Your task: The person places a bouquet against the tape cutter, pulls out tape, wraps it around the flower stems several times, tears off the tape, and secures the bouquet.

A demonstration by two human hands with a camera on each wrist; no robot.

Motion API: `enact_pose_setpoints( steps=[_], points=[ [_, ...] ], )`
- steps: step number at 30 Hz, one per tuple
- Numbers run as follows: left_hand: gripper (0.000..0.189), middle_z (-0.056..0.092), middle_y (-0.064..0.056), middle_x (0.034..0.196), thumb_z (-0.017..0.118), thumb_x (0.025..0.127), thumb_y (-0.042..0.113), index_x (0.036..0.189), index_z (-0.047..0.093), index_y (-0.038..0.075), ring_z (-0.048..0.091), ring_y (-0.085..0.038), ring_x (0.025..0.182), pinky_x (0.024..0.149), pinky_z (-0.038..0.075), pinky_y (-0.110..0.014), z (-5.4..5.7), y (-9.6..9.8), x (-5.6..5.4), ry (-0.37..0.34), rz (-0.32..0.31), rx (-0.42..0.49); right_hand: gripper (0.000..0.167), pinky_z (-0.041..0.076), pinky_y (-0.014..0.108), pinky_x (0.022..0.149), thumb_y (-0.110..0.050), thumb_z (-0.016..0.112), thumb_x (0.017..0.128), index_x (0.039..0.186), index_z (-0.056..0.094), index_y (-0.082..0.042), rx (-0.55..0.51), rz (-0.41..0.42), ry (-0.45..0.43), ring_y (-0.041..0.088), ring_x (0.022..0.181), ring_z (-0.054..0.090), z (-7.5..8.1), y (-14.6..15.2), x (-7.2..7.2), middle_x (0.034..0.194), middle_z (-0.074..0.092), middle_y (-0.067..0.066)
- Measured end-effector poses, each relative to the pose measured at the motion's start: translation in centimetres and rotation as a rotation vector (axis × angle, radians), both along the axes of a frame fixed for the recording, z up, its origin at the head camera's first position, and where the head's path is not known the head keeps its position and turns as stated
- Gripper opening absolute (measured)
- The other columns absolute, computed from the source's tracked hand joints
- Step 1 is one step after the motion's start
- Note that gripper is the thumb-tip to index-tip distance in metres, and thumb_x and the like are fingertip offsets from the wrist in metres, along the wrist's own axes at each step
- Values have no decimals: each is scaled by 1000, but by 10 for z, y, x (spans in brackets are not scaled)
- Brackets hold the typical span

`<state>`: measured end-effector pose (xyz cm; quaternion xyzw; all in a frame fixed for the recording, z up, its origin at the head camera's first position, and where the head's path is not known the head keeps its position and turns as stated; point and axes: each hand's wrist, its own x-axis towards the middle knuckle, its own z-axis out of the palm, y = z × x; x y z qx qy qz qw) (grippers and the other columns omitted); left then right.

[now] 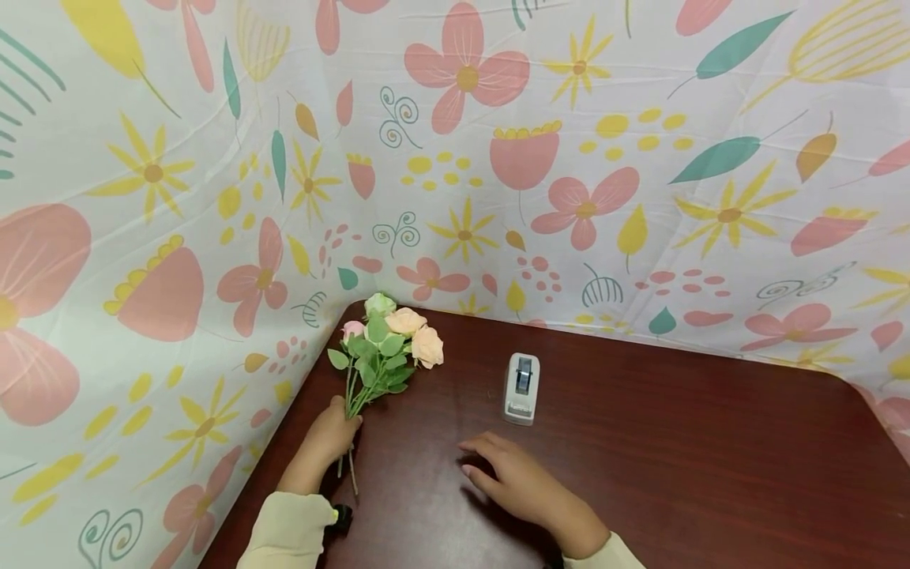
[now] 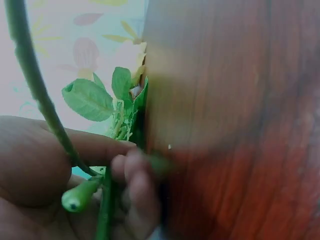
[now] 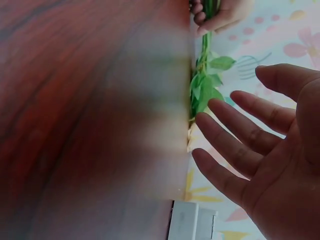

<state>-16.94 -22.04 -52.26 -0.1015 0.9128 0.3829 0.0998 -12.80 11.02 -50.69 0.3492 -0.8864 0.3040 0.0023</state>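
My left hand [image 1: 331,433] grips the stems of a bunch of artificial roses [image 1: 387,344], with peach, pink and pale green blooms, lying toward the table's back left corner. In the left wrist view, the fingers [image 2: 142,185] curl round the green stems [image 2: 37,85], one of which arches past the camera. My right hand [image 1: 522,484] holds nothing. Its fingers are spread and relaxed in the right wrist view, apart from the flowers. Beyond it stands a white tape dispenser [image 1: 522,389], whose side also shows at the bottom of the right wrist view.
The dark reddish-brown table [image 1: 675,427] has a glossy surface with rounded back corners. A white cloth [image 1: 611,261] printed with flowers and leaves hangs behind it and along its left side. A small black object [image 1: 343,519] is at the left cuff.
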Motion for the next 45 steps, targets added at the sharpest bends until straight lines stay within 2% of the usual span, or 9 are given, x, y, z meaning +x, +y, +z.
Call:
enact_pose_setpoints(
  steps=[3, 6, 14, 19, 27, 31, 36, 41, 45],
  points=[
    [25, 61, -13, 66, 53, 103, 13, 120, 43, -3, 59, -21, 54, 55, 49, -35, -2, 5, 3, -18, 36, 129, 33, 52, 38, 99, -29, 58, 104, 129, 65, -9, 7, 6, -23, 14, 115, 65, 1, -1, 0, 122, 68, -3],
    [23, 57, -9, 61, 54, 103, 11, 119, 43, -1, 56, -19, 50, 53, 47, -34, -3, 11, 5, -9, 51, 200, 34, 52, 39, 100, -30, 57, 104, 130, 65, -9, 15, 6, -41, 15, 116, 65, 1, -1, -1, 123, 68, -3],
    [18, 44, -3, 64, 53, 105, 14, 114, 42, 4, 43, -17, 54, 54, 39, -31, -2, 27, 13, 23, 47, 324, 37, 51, 41, 103, -35, 54, 105, 132, 64, -11, 34, 6, -94, 18, 122, 64, 3, -5, -2, 129, 67, -1],
    [22, 39, 0, 62, 57, 103, 15, 116, 42, 5, 39, -15, 53, 54, 37, -29, 0, 39, 17, 84, 47, 397, 41, 51, 42, 102, -38, 51, 106, 134, 63, -11, 27, 11, -108, 18, 122, 64, 5, -7, -2, 130, 67, -1],
    [32, 38, 2, 64, 65, 99, 16, 118, 42, 5, 40, -12, 55, 56, 39, -26, 12, 58, 21, 188, 67, 445, 41, 52, 41, 101, -38, 51, 106, 135, 62, -12, 2, 25, -109, 16, 118, 65, 8, -14, -2, 128, 68, -2],
    [31, 36, 2, 61, 64, 100, 17, 116, 41, 5, 37, -11, 52, 55, 38, -26, 18, 65, 21, 209, 51, 473, 40, 53, 40, 100, -37, 51, 106, 136, 62, -12, -32, 32, -112, 15, 116, 66, 8, -18, -2, 128, 68, -1],
    [28, 38, 1, 58, 57, 104, 22, 118, 42, 3, 38, -11, 48, 52, 38, -24, 25, 78, 20, 252, 17, 515, 41, 52, 40, 101, -42, 51, 105, 139, 59, -20, -97, 9, -118, 13, 120, 63, 9, -24, -2, 127, 66, -3],
    [23, 44, -1, 55, 50, 107, 28, 112, 45, 6, 42, -8, 46, 48, 38, -23, 32, 95, 19, 333, -54, 553, 42, 47, 44, 108, -40, 54, 105, 144, 53, -25, -211, -33, -122, 14, 131, 55, 10, -29, -1, 136, 60, 0],
    [22, 43, 0, 56, 49, 108, 29, 110, 45, 8, 42, -7, 45, 47, 38, -23, 38, 108, 20, 372, -94, 581, 44, 46, 45, 108, -32, 54, 106, 148, 49, -23, -324, -61, -106, 18, 130, 55, 12, -32, -4, 139, 58, 3]
  ],
)
